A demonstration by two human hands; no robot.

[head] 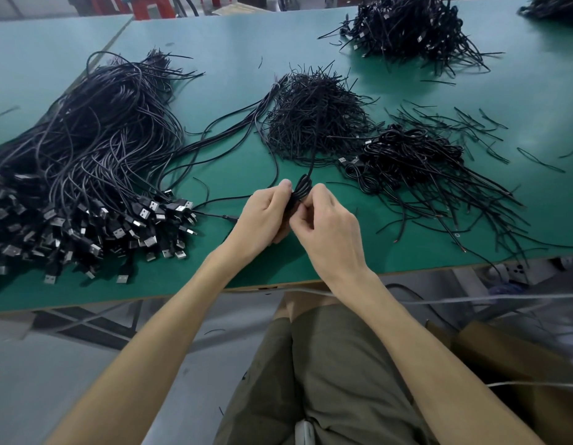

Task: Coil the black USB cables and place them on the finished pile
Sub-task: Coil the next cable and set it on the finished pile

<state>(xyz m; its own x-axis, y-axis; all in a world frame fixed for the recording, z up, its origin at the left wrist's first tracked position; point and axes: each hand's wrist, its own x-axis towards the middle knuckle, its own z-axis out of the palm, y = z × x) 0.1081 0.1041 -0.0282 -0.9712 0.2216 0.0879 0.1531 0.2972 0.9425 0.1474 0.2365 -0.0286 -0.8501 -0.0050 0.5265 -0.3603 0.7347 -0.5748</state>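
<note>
Above the green table (233, 101), left hand (262, 220) and right hand (330, 232) together, both hands pinching a cable coil (301, 189), mostly hidden.

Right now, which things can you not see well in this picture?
- Cable: head view, mostly hidden by the left hand and right hand gripping it.
- Left cable pile: head view, cut off by the left edge.
- Far pile: head view, cut off by the top right corner.

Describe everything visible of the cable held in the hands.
The cable is thin, black and looks plastic-sheathed, gathered into a small bundle of loops standing roughly upright above the green table. The left hand grips it from the left; the right hand pinches it from the right. One strand trails up from its top. No plug can be made out.
</note>
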